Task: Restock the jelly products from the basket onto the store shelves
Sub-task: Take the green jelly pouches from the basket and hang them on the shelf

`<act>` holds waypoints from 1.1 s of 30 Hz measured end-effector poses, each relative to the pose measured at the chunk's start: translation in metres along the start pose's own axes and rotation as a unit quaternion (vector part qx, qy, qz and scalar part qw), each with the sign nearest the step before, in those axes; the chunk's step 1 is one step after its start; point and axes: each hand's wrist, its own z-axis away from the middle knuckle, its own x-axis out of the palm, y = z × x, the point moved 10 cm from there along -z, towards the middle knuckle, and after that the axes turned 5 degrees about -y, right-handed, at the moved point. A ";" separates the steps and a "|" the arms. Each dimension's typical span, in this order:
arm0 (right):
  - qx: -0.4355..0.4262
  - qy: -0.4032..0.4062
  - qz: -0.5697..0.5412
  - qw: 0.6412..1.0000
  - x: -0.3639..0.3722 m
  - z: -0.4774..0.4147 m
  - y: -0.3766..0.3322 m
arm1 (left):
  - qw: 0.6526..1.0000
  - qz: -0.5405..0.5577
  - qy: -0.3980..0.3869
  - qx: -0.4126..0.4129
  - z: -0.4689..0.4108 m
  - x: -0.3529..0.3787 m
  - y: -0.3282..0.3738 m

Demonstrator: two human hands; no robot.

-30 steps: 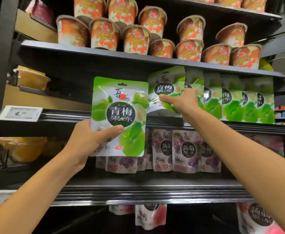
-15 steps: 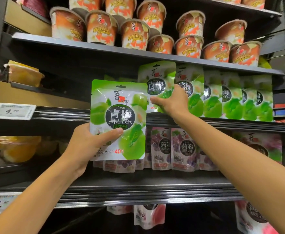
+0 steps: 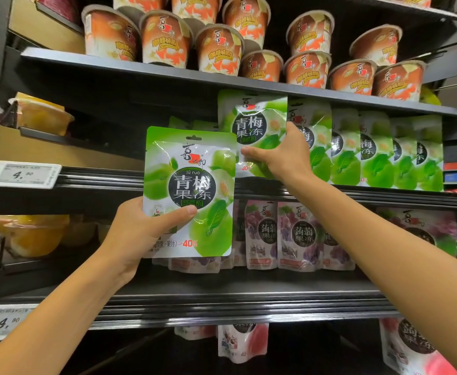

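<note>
Left hand [image 3: 140, 228] is gripping a green jelly pouch [image 3: 192, 190] by its lower left corner, thumb lying across the front, and is holding it upright in front of the middle shelf [image 3: 108, 182], clear of the stock. Right hand [image 3: 278, 158] is grasping a second green pouch [image 3: 251, 125] at its lower edge, at the left end of the row of green pouches [image 3: 370, 152] standing on that shelf. Orange jelly cups [image 3: 219, 47] are sitting stacked on the shelf above. Purple pouches [image 3: 300, 234] are standing on the shelf below. A price tag [image 3: 22, 174] is hanging at far left.
</note>
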 end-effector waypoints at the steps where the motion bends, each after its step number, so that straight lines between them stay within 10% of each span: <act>1: -0.006 0.001 -0.009 1.000 -0.001 0.002 -0.004 | 1.000 -0.001 0.001 -0.002 0.000 -0.001 0.000; 33: 0.089 -0.008 0.220 0.971 -0.028 0.025 0.039 | 1.000 0.018 -0.006 0.000 0.000 0.009 -0.006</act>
